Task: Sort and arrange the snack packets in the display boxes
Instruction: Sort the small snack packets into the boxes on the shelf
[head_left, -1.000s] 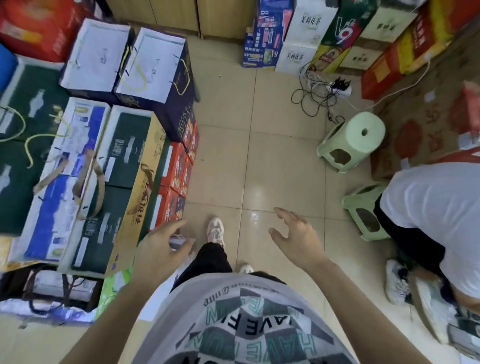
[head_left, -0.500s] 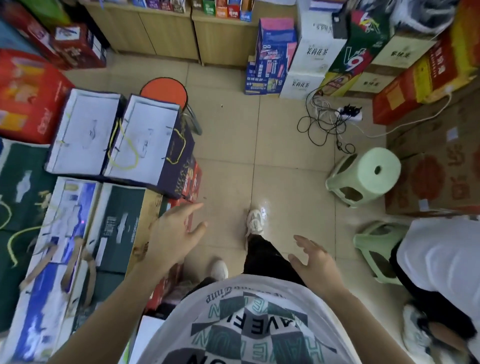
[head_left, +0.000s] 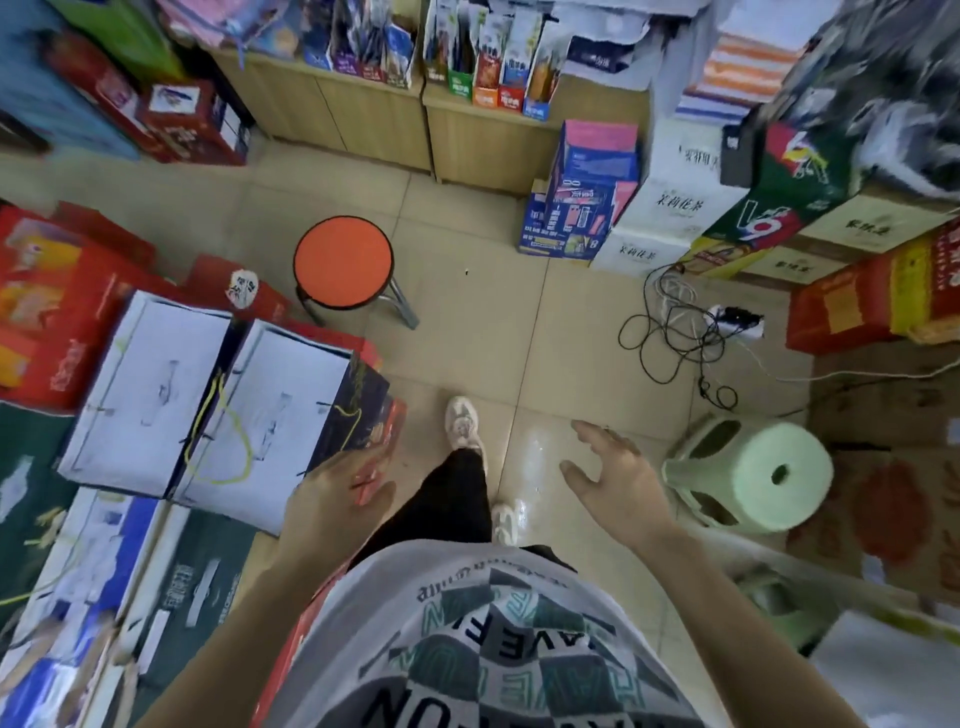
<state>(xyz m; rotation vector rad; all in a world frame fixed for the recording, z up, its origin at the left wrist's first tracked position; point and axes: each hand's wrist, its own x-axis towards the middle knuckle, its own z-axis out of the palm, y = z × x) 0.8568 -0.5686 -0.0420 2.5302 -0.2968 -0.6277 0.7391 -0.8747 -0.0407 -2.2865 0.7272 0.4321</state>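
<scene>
Snack packets stand upright in display boxes (head_left: 483, 57) on a low wooden shelf (head_left: 363, 114) at the far wall. I stand on the tiled floor, well short of it. My left hand (head_left: 337, 499) hangs in front of me with fingers spread, over the corner of a stack of cartons, holding nothing. My right hand (head_left: 613, 478) is also raised, fingers relaxed and apart, with nothing in it.
Stacked gift cartons (head_left: 156, 384) line the left side. An orange round stool (head_left: 343, 265) stands ahead. Drink cartons (head_left: 675, 202) pile up at the right, with a power strip and tangled cables (head_left: 691, 332) on the floor. A green plastic stool (head_left: 753, 478) lies tipped at right.
My view has lifted and moved forward: the shelf with display boxes and the orange stool have come into sight. Both hands stay open and held out. The person at right has dropped out of view.
</scene>
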